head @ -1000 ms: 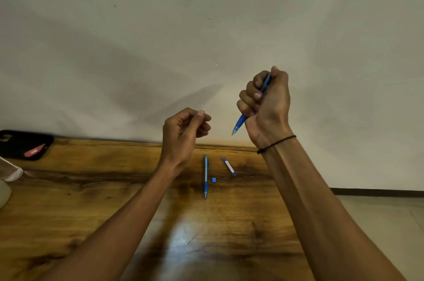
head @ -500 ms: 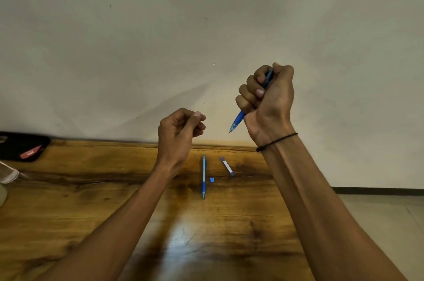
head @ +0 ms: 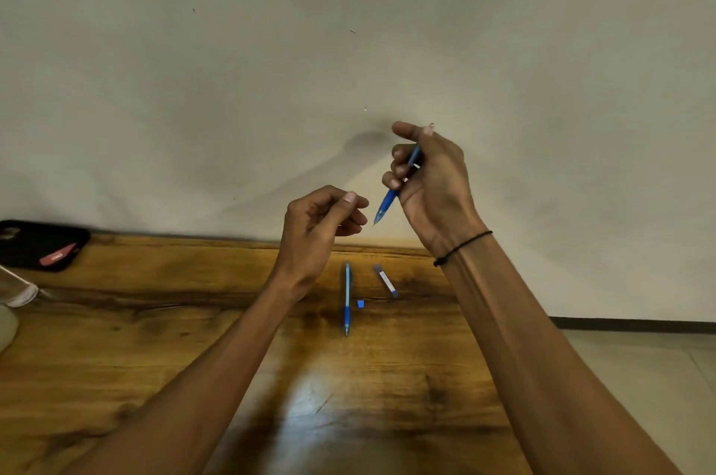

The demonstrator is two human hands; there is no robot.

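At the far left, a black case (head: 38, 244) lies on the wooden tabletop (head: 155, 339), against the wall. My left hand (head: 317, 230) is raised above the tabletop, its fingers (head: 354, 219) curled and the thumb tip meeting the forefinger. I cannot tell whether they pinch something tiny. Below it a blue pen (head: 347, 296) lies flat, with a small blue piece (head: 360, 304) just beside it, then a short tube (head: 385, 280). Further right and higher, my right hand (head: 430, 183) grips a second blue pen (head: 387, 201) in curled fingers, its tip angled down toward my left hand.
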